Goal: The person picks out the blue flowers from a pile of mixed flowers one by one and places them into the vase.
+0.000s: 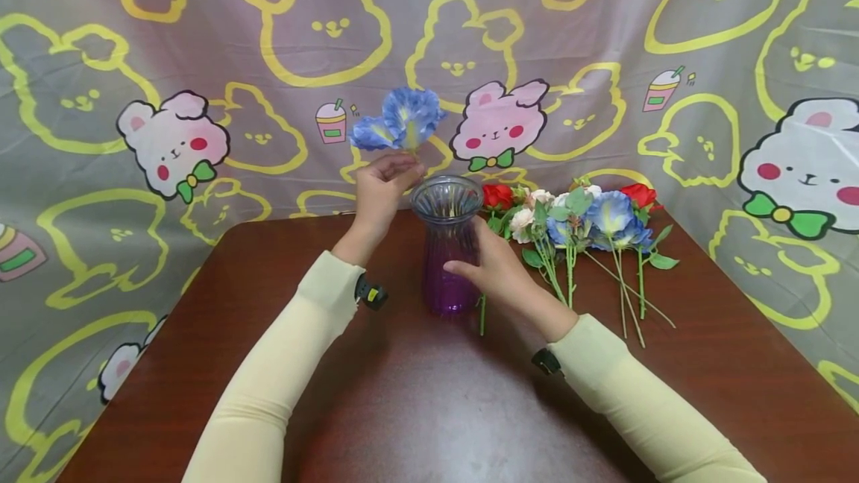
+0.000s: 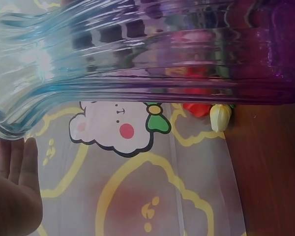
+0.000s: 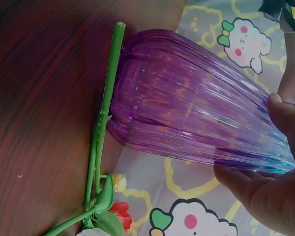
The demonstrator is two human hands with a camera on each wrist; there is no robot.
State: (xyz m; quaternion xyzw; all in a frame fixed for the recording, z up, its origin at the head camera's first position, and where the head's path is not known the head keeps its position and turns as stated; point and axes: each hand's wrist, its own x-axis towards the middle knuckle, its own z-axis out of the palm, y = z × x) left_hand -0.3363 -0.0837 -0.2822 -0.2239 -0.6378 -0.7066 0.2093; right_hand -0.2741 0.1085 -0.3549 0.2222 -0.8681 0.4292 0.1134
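A ribbed glass vase (image 1: pixel 448 278), purple below and bluish at its flared mouth, stands upright on the table. My right hand (image 1: pixel 506 274) holds it from the right side, with thumb and fingers around its upper part in the right wrist view. At the left of the vase mouth, my left hand (image 1: pixel 380 196) pinches an artificial blue flower (image 1: pixel 411 119) just beneath its two blooms. Its stem is largely hidden behind the hand and the vase. In the left wrist view, the fingertips (image 2: pixel 29 152) of my left hand show close by the vase rim.
Artificial flowers lie in a bunch right of the vase: red roses (image 1: pixel 637 194), pale roses (image 1: pixel 523 223) and blue blooms (image 1: pixel 612 215), their green stems (image 1: pixel 570 274) pointing toward me. One stem (image 3: pixel 108 78) lies beside the vase base. A patterned curtain (image 1: pixel 416 36) hangs behind the table (image 1: pixel 429 408).
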